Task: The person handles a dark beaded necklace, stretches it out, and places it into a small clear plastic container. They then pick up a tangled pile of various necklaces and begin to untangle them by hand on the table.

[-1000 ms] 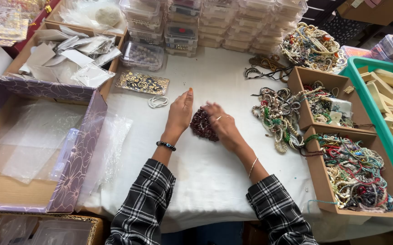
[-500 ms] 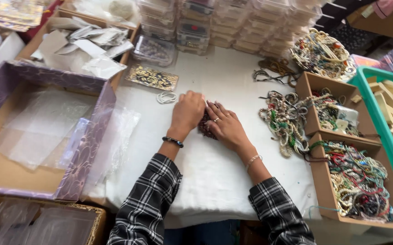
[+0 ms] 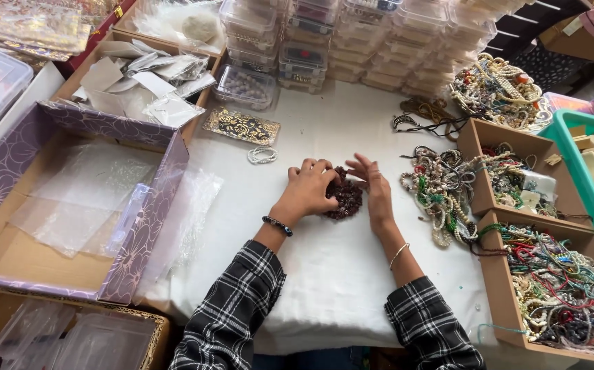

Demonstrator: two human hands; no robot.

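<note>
A clump of dark red bead bracelets lies on the white tablecloth in the middle. My left hand rests curled over its left side, fingers pressing on the beads. My right hand stands on edge against the clump's right side, fingers straight and spread at the tips. Both wrists wear bracelets, and both sleeves are black-and-white plaid. A small white bead bracelet lies just beyond my left hand, near a black-and-gold patterned packet.
A purple floral box with clear plastic bags sits at the left. Stacked clear plastic boxes line the back. Cardboard trays of mixed bead bracelets stand at the right, with loose bracelets beside them and a green crate beyond.
My hands have shifted on the dark red clump: the left now covers its left side and the right has turned onto its edge. The camera has moved slightly.
</note>
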